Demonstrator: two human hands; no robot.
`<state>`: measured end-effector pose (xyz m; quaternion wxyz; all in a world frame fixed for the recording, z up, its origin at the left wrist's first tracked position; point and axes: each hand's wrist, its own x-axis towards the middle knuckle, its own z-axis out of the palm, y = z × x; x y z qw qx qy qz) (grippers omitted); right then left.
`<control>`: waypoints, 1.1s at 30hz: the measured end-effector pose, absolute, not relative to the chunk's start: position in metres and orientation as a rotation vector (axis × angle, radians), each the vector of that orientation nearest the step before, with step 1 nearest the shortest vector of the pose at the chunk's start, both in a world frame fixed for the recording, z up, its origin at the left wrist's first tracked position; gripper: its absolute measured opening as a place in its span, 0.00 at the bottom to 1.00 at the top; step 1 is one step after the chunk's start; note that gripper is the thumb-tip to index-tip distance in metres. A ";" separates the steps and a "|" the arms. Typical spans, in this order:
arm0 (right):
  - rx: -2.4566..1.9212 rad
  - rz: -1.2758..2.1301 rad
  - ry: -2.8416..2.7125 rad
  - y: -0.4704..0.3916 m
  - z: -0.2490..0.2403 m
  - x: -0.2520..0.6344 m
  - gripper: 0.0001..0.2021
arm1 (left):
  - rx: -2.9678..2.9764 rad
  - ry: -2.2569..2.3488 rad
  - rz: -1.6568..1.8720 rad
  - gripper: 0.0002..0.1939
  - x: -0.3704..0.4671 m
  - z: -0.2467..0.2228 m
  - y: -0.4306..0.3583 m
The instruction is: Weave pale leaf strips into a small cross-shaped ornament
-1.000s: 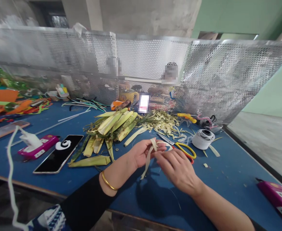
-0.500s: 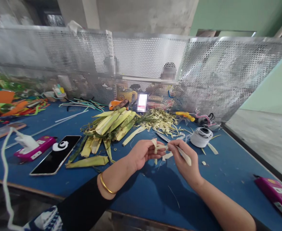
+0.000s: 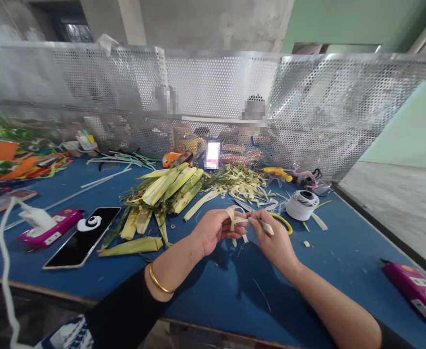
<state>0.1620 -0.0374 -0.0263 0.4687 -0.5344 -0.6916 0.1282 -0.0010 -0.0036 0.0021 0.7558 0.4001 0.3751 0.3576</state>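
My left hand (image 3: 213, 230) and my right hand (image 3: 274, 240) meet above the blue table (image 3: 213, 286), both pinching a pale folded leaf strip (image 3: 239, 219). The strip loops over my left fingertips and its loose end runs across to my right fingers. A gold bangle (image 3: 156, 282) sits on my left wrist. Just behind the hands lie yellow-handled scissors (image 3: 285, 223), partly hidden by my right hand. A pile of green and yellow palm leaves (image 3: 165, 191) lies to the left of my hands.
A white thread spool (image 3: 302, 204) stands at the right, leaf trimmings (image 3: 244, 184) behind. A black phone (image 3: 84, 236) and a pink power bank (image 3: 49, 228) with a white cable lie left, another pink device (image 3: 415, 293) far right. A perforated metal screen (image 3: 216, 106) separates two other people.
My right hand has drawn back toward my left hand, pulling the strip's end in closer. The long hanging tail seen earlier is now folded up between the fingers.
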 end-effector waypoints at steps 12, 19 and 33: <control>-1.263 0.541 -1.678 -0.034 -0.030 0.161 0.13 | 0.713 0.770 0.752 0.15 0.000 0.005 -0.003; -1.205 0.610 -1.588 -0.035 -0.027 0.155 0.14 | 0.558 0.722 0.692 0.16 0.000 0.007 -0.003; -1.408 0.620 -1.459 -0.031 -0.026 0.161 0.14 | 1.035 0.924 0.907 0.12 0.004 0.005 -0.008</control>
